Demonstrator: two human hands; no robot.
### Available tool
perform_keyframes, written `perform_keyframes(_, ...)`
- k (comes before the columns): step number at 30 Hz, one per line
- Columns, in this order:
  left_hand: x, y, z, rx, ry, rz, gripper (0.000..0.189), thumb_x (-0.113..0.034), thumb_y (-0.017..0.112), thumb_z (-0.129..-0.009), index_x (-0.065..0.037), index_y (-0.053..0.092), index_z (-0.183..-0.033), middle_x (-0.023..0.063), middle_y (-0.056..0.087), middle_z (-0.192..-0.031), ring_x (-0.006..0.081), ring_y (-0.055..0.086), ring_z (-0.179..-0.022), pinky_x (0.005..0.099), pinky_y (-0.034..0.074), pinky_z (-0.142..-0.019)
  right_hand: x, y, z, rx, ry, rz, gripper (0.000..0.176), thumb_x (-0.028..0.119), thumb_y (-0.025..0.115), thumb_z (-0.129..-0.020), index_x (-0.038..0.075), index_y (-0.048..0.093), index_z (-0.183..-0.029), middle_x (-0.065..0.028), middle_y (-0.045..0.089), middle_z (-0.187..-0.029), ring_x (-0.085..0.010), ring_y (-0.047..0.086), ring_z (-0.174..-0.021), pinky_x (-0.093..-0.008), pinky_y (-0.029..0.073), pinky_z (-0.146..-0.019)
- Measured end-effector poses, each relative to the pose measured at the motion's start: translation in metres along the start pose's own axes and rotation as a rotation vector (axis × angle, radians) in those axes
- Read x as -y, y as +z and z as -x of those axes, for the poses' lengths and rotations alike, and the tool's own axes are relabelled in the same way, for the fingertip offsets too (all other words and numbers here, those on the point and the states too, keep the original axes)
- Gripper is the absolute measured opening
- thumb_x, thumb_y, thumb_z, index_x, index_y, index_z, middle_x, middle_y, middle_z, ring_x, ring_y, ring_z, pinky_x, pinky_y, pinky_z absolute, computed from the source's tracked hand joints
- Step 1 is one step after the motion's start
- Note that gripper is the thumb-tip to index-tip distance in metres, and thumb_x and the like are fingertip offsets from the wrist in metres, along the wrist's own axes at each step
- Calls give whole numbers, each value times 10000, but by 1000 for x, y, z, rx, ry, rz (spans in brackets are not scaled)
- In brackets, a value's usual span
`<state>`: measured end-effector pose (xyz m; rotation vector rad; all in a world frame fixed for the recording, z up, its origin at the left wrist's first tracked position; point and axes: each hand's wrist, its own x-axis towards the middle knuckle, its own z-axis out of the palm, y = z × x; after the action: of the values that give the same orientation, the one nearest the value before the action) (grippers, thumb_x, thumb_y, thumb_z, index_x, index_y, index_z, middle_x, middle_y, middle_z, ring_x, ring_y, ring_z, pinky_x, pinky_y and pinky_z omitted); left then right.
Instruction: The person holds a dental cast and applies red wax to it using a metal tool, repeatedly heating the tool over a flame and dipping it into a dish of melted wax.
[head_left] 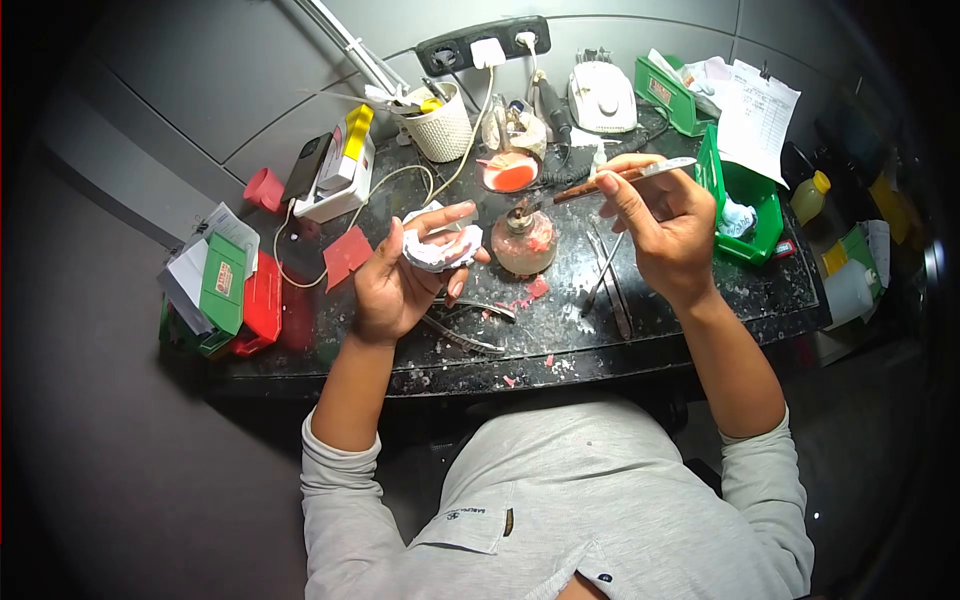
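My left hand [393,270] is closed around a white plaster dental cast [440,252] with some pink wax on it, held above the bench. In my right hand [660,220] is a wax knife [625,177] with a brown handle, pinched between thumb and fingers. One metal end points up to the right; the other reaches left, close to the wick of a glass spirit lamp [524,246]. I cannot make out a flame. Behind the lamp sits a dish of red-pink wax [510,173].
Tweezer-like metal tools [608,275] and curved pliers-like tools [465,325] lie near the front edge. A pink wax sheet [347,254] is at left. Green bins [765,215], a white tool cup [440,130] and a white device [602,97] surround the work area; cables cross the back.
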<state>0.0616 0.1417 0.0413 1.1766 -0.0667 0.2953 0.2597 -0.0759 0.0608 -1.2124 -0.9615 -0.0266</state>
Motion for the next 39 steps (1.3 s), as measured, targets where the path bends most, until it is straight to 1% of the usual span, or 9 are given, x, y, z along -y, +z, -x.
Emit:
perform_keyframes(11, 0, -1, -1, -5, -2, 17, 800, -585, 267, -1085, 100, 410, -1472, 291, 673, -1138, 201, 627, -769, 316, 524, -723, 0, 0, 0, 7, 0, -6, 105, 74, 741, -950, -25, 725, -982, -21, 691, -753, -56, 632, -641, -191, 476, -567)
perform_keyframes(19, 1, -10, -4, -107, -16, 51, 779, -588, 207, -1093, 68, 485, -1407, 286, 687, -1046, 212, 610, -644, 280, 490, -546, 1, 0, 0, 10, 4, -11, 104, 69, 738, -952, -29, 725, -981, -36, 715, -789, -67, 648, -645, -197, 490, -564)
perform_keyframes(25, 2, -7, -4, -169, -26, 30, 778, -593, 242, -1088, 75, 521, -1371, 272, 669, -1021, 200, 610, -628, 262, 492, -532, 0, 0, 0, 15, -4, -22, 95, 53, 735, -950, -36, 724, -982, -52, 732, -832, -69, 653, -652, -201, 506, -575)
perform_keyframes(32, 3, -12, -4, -126, -33, 4, 795, -600, 222, -1086, 80, 494, -1397, 285, 675, -1067, 195, 618, -651, 272, 500, -549, 1, 0, 0, 28, -8, -1, 102, 46, 729, -951, -47, 722, -992, -56, 736, -842, -76, 661, -669, -211, 530, -606)
perform_keyframes(34, 3, -12, -4, -57, -17, 3, 737, -557, 301, -1094, 76, 447, -1441, 296, 651, -1183, 191, 644, -748, 274, 523, -606, 1, 1, 0, 29, -19, -14, 100, 41, 727, -951, -48, 722, -997, -58, 736, -842, -76, 663, -674, -213, 531, -607)
perform_keyframes(35, 4, -10, -4, -58, -17, 4, 737, -557, 301, -1094, 76, 447, -1441, 296, 651, -1183, 191, 644, -748, 274, 523, -606, 1, 1, 0, 29, -19, -14, 100, 41, 727, -951, -48, 722, -997, -58, 736, -842, -76, 663, -674, -213, 531, -607)
perform_keyframes(37, 7, -2, -3, -84, 109, -227, 704, -470, 528, -1054, 72, 396, -1484, 284, 609, -1298, 186, 653, -886, 271, 537, -698, 1, 1, 0, 27, -24, -12, 94, 35, 721, -954, -49, 721, -995, -58, 735, -841, -76, 663, -674, -209, 526, -601)
perform_keyframes(38, 8, -3, -3, -84, 110, -226, 704, -470, 528, -1054, 72, 396, -1484, 284, 609, -1298, 186, 653, -886, 271, 537, -698, 0, 1, 0, 28, -24, -12, 94, 35, 721, -954, -49, 721, -995, -58, 735, -841, -76, 663, -674, -209, 526, -601)
perform_keyframes(39, 8, -3, -4, -76, 141, -310, 727, -410, 627, -1007, 67, 380, -1496, 268, 593, -1331, 188, 646, -953, 282, 543, -751, -1, 1, 0, 29, -31, -16, 91, 33, 719, -954, -48, 722, -996, -59, 735, -841, -75, 661, -670, -207, 521, -595)
